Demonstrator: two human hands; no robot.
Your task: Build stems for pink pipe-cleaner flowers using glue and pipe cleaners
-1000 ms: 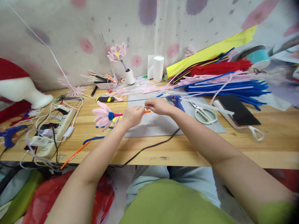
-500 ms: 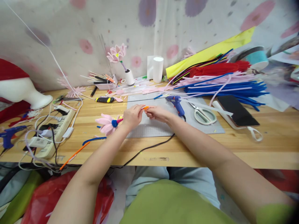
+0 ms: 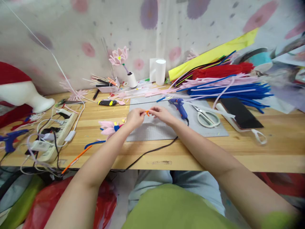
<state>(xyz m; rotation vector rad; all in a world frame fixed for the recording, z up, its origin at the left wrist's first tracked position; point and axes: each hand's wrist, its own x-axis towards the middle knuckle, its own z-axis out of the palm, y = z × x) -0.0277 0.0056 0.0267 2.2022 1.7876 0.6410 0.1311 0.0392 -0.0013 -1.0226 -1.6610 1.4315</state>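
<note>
My left hand (image 3: 133, 118) and my right hand (image 3: 160, 114) meet over a grey cutting mat (image 3: 164, 128), fingertips pinched on a short orange pipe-cleaner piece (image 3: 147, 112). A pink pipe-cleaner flower (image 3: 107, 127) with a blue collar sticks out to the left of my left hand; its stem runs into that hand. A blue glue gun (image 3: 178, 106) lies on the mat just right of my right hand.
White scissors (image 3: 206, 117) and a black phone (image 3: 240, 112) lie to the right. Stacks of blue, pink and red pipe cleaners (image 3: 226, 86) fill the back right. A power strip (image 3: 56, 133) with cables sits left. A black cord (image 3: 152, 149) crosses the wooden table edge.
The pink flower has dropped lower and tilted flatter beside my left hand. Both hands stay pinched together on the orange piece, shifted slightly nearer to me.
</note>
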